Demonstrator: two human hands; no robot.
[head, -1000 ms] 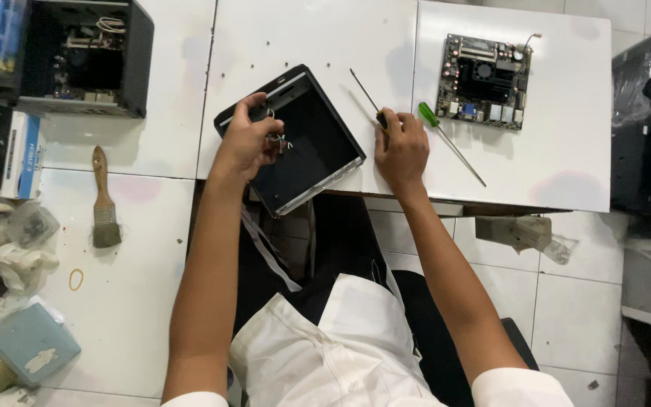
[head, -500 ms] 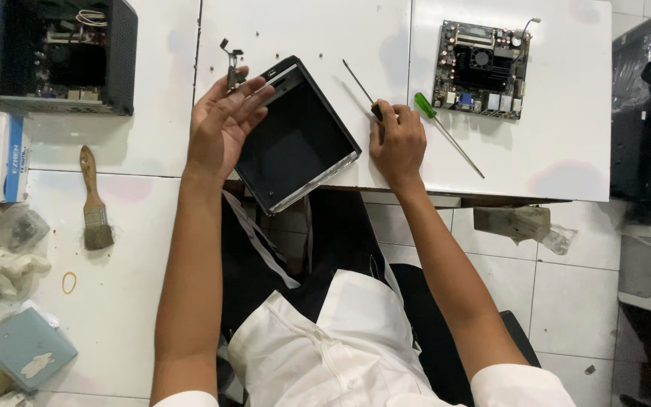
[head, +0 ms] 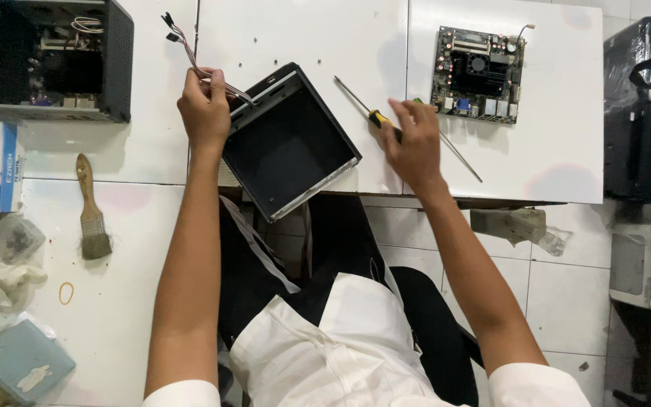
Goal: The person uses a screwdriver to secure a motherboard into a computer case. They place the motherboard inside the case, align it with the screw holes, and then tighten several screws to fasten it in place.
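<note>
Black metal case [head: 289, 143], open and empty, lies tilted at centre frame, its lower corner jutting past the front edge of the white worktop [head: 303, 38]. A bundle of thin wires [head: 189, 47] runs from the case's upper-left corner up toward the top of the frame, ending in small dark plugs.

Left hand [head: 205, 109], upper left of centre: fingers clenched around the wires just beside the case corner; the wires look pulled upward and taut.

Right hand [head: 414, 139], right of centre: fingers spread and curled over the handle of a yellow-and-black screwdriver [head: 367, 113] lying on the worktop. Cannot tell whether they grip it or only rest on it. A second, green-handled screwdriver [head: 457, 154] lies partly under the same hand, its shaft pointing to lower right.

Circuit board [head: 480, 74] flat at upper right. Second open black computer box [head: 54, 60] at upper left. Paintbrush [head: 91, 215] at left; rubber band [head: 66, 292] below it.

Risks, judged:
- Wires appear still attached inside the case; a hard pull could tear a plug or strain a joint.
- Case overhangs the edge; a tug on the wires could swing it off.
- A hand sweep could roll a screwdriver toward the circuit board.
</note>
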